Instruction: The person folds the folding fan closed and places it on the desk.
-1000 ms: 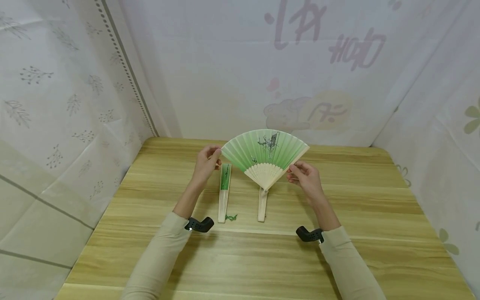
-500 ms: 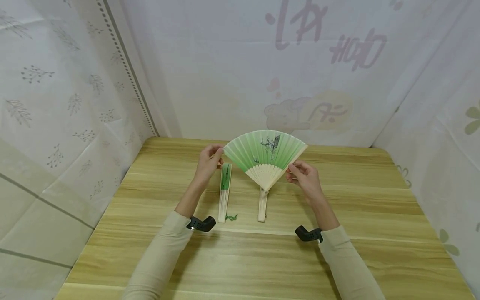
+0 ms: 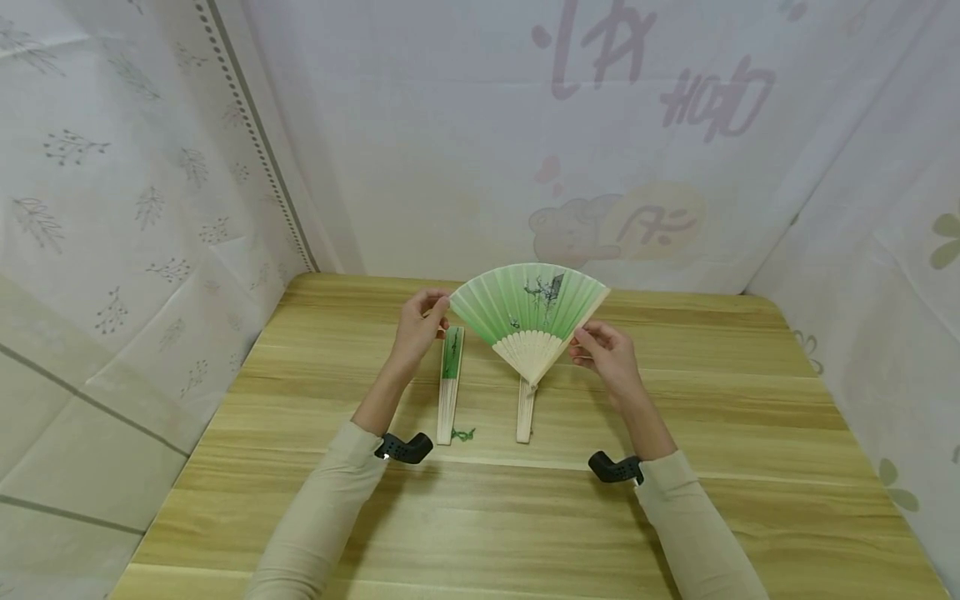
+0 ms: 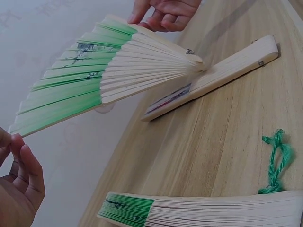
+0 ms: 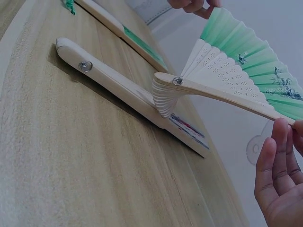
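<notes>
Both hands hold a spread green folding fan (image 3: 525,304) with pale ribs and a dark plum-branch print, raised over the table. My left hand (image 3: 420,327) pinches the upper corner of its left edge. At the right guard stick, my right hand (image 3: 611,354) pinches about halfway along. The rivet end points down toward me. Beneath it lies a second, closed fan (image 3: 524,417), its upper part hidden in the head view; the right wrist view shows a coloured print on that fan's side. A closed green fan (image 3: 450,387) with a green cord (image 3: 463,434) lies left of it.
The wood-grain table (image 3: 480,525) has printed cloth hangings on its left, back and right sides. A black wrist camera (image 3: 405,448) sits on the left wrist and another black camera (image 3: 613,467) on the right. Light sleeves cover both forearms.
The spread fan has narrowed slightly: its right edge has come left with my right hand, and its left corner has shifted a little right with my left hand. The closed fans stay put.
</notes>
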The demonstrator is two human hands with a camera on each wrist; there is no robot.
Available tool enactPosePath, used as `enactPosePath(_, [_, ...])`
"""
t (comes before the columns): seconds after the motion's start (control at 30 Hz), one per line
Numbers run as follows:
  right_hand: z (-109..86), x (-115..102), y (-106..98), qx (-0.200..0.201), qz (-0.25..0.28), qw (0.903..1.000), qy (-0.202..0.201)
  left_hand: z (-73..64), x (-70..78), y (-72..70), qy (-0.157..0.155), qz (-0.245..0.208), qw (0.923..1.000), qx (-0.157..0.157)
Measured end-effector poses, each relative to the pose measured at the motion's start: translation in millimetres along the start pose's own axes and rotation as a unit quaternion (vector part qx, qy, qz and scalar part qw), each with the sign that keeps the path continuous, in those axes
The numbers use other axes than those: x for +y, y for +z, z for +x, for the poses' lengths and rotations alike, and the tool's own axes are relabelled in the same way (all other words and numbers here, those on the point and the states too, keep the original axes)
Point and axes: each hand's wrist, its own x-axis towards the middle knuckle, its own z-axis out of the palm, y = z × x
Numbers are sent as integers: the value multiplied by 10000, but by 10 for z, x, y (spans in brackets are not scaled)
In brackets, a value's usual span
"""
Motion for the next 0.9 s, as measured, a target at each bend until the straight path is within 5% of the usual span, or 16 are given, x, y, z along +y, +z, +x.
enactPosePath(0.9, [39,-34,51,-97,-36,9999,-13,45,61,79,105,139,9998,-45])
